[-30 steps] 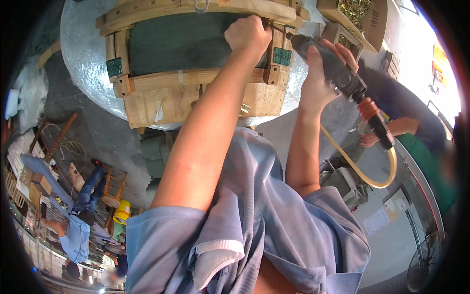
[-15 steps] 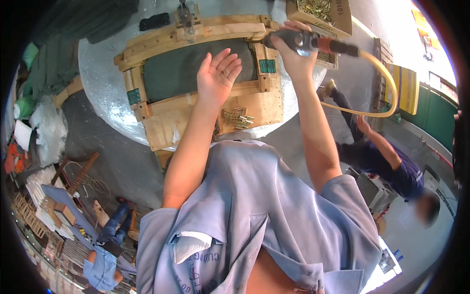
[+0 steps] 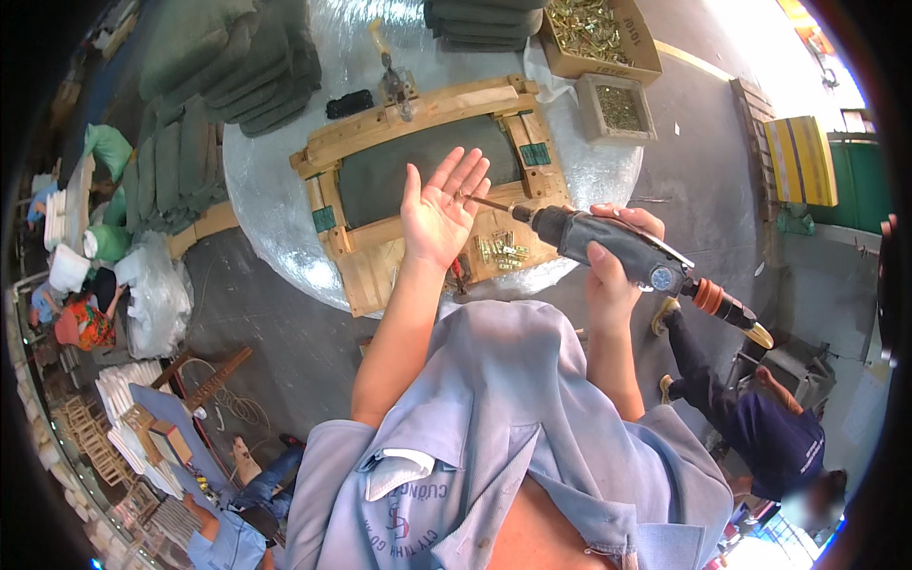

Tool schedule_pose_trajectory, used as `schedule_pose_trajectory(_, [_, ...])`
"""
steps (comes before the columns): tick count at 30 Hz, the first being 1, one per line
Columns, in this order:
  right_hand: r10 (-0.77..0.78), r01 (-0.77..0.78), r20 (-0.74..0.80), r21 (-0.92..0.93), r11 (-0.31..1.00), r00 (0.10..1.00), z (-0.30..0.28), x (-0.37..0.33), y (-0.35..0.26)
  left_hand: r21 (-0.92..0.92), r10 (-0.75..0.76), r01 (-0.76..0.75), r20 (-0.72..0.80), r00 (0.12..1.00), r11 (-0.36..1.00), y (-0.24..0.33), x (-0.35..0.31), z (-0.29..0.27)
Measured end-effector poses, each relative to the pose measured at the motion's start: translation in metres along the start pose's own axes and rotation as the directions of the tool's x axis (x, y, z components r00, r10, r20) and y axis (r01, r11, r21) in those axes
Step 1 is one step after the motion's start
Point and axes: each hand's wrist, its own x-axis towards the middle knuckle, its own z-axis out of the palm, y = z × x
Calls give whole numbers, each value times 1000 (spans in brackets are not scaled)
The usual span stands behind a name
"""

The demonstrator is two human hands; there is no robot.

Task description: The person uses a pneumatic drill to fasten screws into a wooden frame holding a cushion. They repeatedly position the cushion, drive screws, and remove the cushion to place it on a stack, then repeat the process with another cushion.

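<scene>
My left hand [image 3: 439, 217] is palm up with its fingers stretched out, above the near part of a wooden frame [image 3: 418, 113]. On the palm lie one or more small dark pieces, perhaps screws, too small to make out. My right hand [image 3: 613, 275] grips a black air screwdriver [image 3: 608, 242] with an orange collar at its hose end. Its long bit [image 3: 492, 203] points left, and the tip reaches the small pieces at my left fingers. Within the frame sits a dark grey-green panel [image 3: 380, 180]. Several brass-coloured metal fittings [image 3: 502, 251] lie on the near board.
A toggle clamp [image 3: 394, 90] stands at the frame's far side; a red-handled one [image 3: 459, 273] is near me. Cartons of fittings [image 3: 570, 57] and small screws [image 3: 584, 104] stand far right. Dark pads [image 3: 275, 76] are stacked far left. A co-worker [image 3: 769, 437] is at right.
My right hand has brought the screwdriver from the frame's far right corner back toward me, its bit now at my left palm. My view has shifted, showing more of the far side.
</scene>
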Motion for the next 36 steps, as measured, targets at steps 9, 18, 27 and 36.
schedule_pose_trajectory(9, [-33, 35, -25, 93, 995, 999, 3, -21, -8, 129, -8, 12, -27, 1000, 992, -7, -3, -11])
schedule_pose_trajectory(18, [-2, 11, -92, 96, 995, 996, 1, -17, -11, 231, -220, 254, -163, 962, 939, -9, -6, -30])
schedule_pose_trajectory(27, [5, -12, -139, -47, 999, 990, 5, -6, 6, 140, 2, 37, -271, 963, 989, -40, 8, -19])
schedule_pose_trajectory(36, [22, -52, -134, -220, 974, 991, 10, 53, 53, 340, 8, 109, -327, 945, 934, -13, 55, -50])
